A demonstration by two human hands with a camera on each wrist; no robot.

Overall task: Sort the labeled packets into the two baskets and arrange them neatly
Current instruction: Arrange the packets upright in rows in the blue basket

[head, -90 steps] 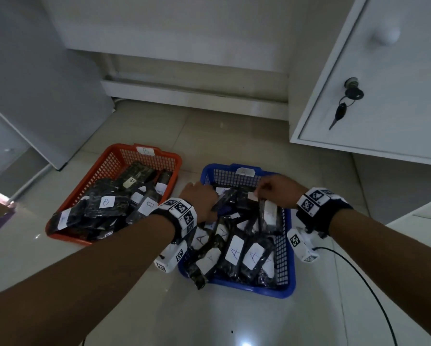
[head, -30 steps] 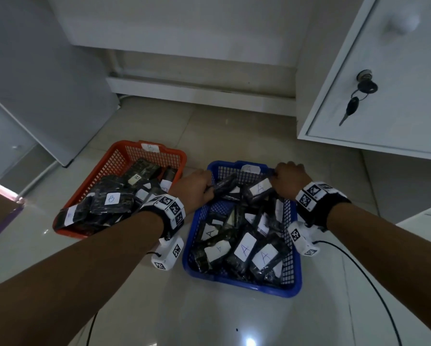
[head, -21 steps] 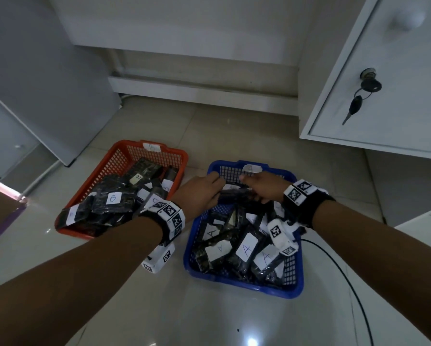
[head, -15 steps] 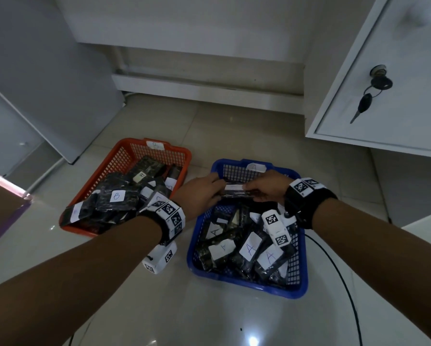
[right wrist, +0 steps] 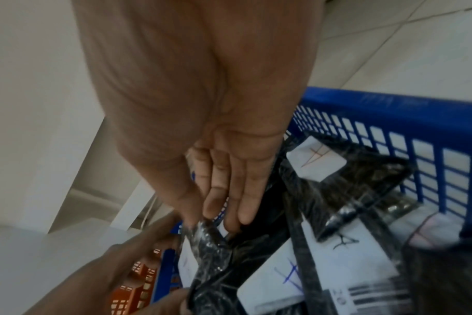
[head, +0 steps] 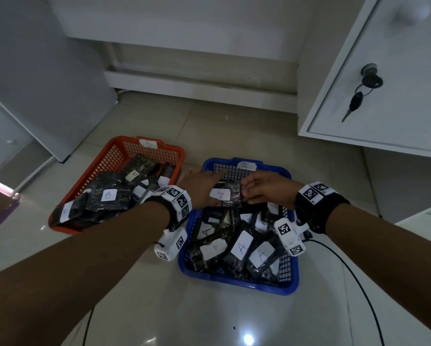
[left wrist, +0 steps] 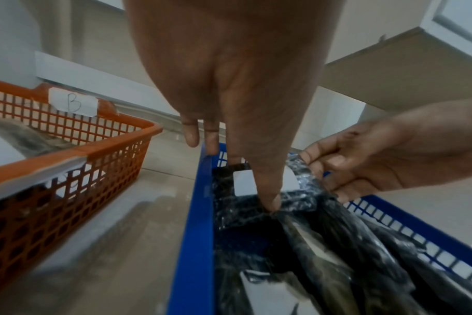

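Note:
A black packet (head: pixel 230 193) with a white "A" label hangs over the far end of the blue basket (head: pixel 237 283). My left hand (head: pixel 199 187) grips its left end, with the thumb (left wrist: pixel 267 191) pressed across the label. My right hand (head: pixel 262 189) pinches its right end (right wrist: pixel 208 240). Several more "A" packets (head: pixel 242 245) lie jumbled in the blue basket. To its left, the orange basket (head: pixel 114 156) marked "B" holds a pile of "B" packets (head: pixel 108 196).
Both baskets sit on a glossy tiled floor (head: pixel 209 315). A white cabinet door with a key (head: pixel 354 106) in its lock overhangs at the right. A white panel (head: pixel 47 83) leans at the left. A black cable (head: pixel 354 278) trails right of the blue basket.
My hands were apart at the basket's far corners a second ago. They have come together, and both now hold one "A" packet with its label turned up.

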